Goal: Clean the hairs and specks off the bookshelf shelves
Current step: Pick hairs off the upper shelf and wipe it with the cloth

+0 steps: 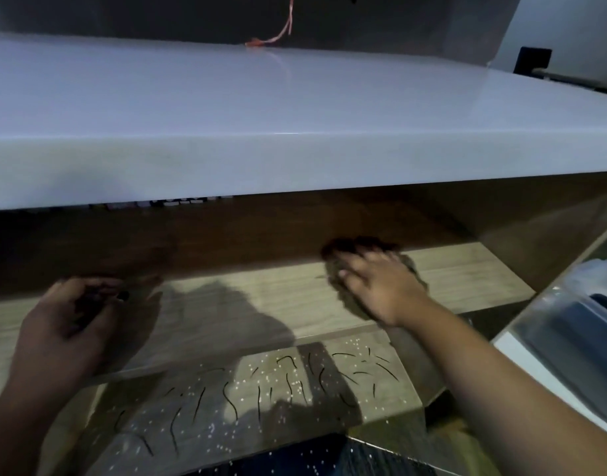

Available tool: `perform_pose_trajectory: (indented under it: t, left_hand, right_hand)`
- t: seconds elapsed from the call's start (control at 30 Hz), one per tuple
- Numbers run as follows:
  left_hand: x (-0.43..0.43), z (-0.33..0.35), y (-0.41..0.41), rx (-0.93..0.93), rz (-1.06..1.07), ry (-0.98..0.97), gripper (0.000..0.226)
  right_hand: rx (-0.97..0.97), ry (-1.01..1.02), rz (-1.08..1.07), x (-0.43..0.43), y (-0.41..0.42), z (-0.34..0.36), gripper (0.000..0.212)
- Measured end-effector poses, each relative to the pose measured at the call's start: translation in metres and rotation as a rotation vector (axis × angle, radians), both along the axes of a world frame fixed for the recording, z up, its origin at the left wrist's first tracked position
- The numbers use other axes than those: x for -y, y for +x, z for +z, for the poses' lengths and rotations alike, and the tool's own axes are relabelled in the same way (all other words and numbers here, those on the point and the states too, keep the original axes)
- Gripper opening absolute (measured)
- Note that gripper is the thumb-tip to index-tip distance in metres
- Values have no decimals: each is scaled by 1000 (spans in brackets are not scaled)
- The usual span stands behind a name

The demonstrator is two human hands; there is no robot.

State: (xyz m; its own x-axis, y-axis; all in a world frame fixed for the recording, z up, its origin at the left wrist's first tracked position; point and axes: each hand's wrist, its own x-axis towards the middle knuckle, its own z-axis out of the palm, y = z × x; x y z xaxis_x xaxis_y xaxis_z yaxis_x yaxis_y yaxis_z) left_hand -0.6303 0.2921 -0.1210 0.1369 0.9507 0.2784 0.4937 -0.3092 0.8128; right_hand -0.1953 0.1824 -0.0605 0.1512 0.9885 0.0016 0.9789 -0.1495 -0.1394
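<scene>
Lower shelf (394, 369), nearest, remains uncleaned: hairs (199, 403) and specks (295, 383) cover it. On the middle shelf (467, 269), right hand (374, 283) presses cloth (413, 267) with flat fingers; left hand (64, 321) is curled, contents indiscernible. White top (295, 97) beyond looks clean.

Indoor home room, looks like a living or storage corner, dim light. Bookshelf-type furniture fills the frame: a glossy white top (295, 97) spans the upper half, with a wood-grain shelf (226, 304) under it mid-frame. The lower shelf (398, 372) at bottom centre is strewn with hairs (199, 403) and white specks (295, 383). Dark wall (123, 12) behind, red cord (284, 25) hanging at top centre. Clear plastic storage bin (570, 321) at right edge, black box (532, 60) upper right.
</scene>
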Motion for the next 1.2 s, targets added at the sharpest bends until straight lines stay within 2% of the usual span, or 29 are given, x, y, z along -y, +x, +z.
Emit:
perform_pose_trajectory:
  t: [0.07, 0.17, 0.2, 0.3, 0.4, 0.47, 0.63, 0.8, 0.87, 0.93, 1.1, 1.2]
  left_hand:
    - [-27, -35, -26, -19, -5, -4, 39]
    - [-16, -21, -16, 15, 1, 7, 40]
    - [-7, -10, -5, 26, 13, 6, 38]
    - [12, 15, 22, 75, 24, 35, 21]
    - [23, 26, 40, 116, -15, 55, 23]
    - [24, 33, 43, 42, -53, 77, 25]
    - [30, 44, 43, -173, -60, 193, 31]
    - [27, 40, 38, -185, -16, 214, 38]
    - [26, 39, 36, -169, 1, 224, 38]
    - [27, 38, 35, -162, 20, 215, 28]
    - [29, 42, 35, -179, 38, 168, 24]
    - [29, 39, 33, -229, 59, 139, 31]
  right_hand:
    - [22, 3, -126, 14, 50, 0, 70]
    - [127, -42, -260, 30, 115, 1, 95]
    - [139, -41, -304, 32, 128, 4, 97]
    - [95, -4, -371, 25, 119, 6, 80]
    - [77, -4, -234, 0, 58, 8, 59]
    - [65, -10, -133, -20, 5, 9, 51]
    - [-14, -26, 181, -72, -121, 8, 54]
    - [-61, -1, 440, -102, -190, -3, 52]
    - [-42, 71, 454, -110, -180, 0, 48]
    - [-9, 135, 426, -116, -150, 4, 43]
    - [183, 155, 175, -123, -11, 1, 51]
    - [17, 115, -135, -107, 62, 9, 46]
